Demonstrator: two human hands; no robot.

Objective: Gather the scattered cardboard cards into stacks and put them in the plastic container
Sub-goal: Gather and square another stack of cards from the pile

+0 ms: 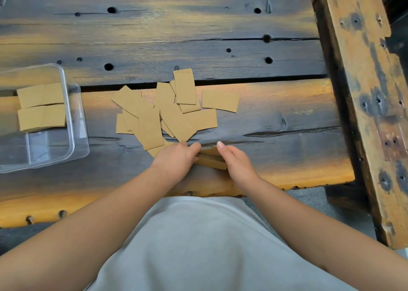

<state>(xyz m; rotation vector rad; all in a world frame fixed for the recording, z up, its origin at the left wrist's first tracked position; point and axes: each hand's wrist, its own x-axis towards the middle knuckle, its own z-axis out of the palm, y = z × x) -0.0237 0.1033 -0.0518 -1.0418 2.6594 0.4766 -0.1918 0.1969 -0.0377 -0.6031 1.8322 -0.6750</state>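
Note:
Several brown cardboard cards lie scattered and overlapping on the wooden table, just beyond my hands. Between my hands is a small stack of cards, tilted on edge. My left hand grips its left side with curled fingers. My right hand holds its right side, thumb up along the edge. At the left stands a clear plastic container with card stacks lying in its far half.
The table is dark, weathered planks with bolt holes and a gap between boards behind the cards. A heavy wooden beam runs along the right side. The table's front edge is close to my body.

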